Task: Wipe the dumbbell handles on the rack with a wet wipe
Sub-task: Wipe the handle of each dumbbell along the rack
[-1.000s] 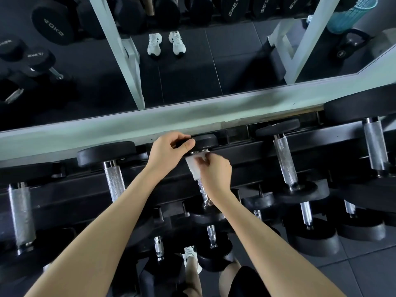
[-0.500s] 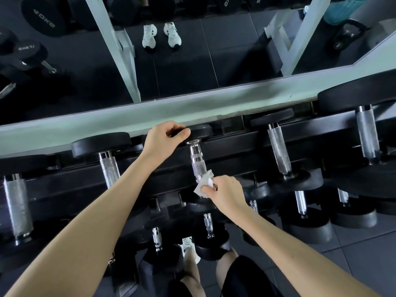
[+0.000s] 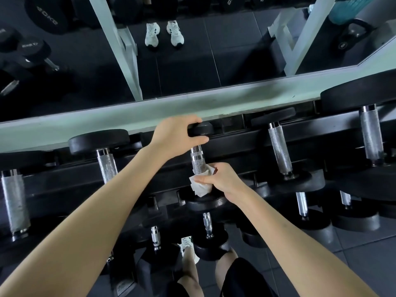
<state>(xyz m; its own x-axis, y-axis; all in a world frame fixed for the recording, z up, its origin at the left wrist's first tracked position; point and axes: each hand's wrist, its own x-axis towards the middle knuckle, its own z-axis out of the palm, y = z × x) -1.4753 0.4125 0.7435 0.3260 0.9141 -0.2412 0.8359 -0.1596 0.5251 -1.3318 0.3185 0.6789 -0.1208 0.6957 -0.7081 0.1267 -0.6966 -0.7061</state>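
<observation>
My left hand [image 3: 175, 136] is clenched over the far black head [image 3: 201, 128] of a dumbbell on the top tier of the rack [image 3: 246, 144], thumb under its rim; my right hand [image 3: 222, 181] is closed around a crumpled white wet wipe [image 3: 200, 186], pressing it about the near end of that dumbbell's knurled steel handle [image 3: 197, 160], just above the near head [image 3: 205, 203]; the far part of the handle shows bare and shiny. Neighbouring dumbbells [image 3: 280, 151] lie parallel on either side, their handles uncovered; more sit on lower tiers. Beyond the rack runs a pale ledge beneath a mirror [image 3: 192, 61] reflecting white shoes.
</observation>
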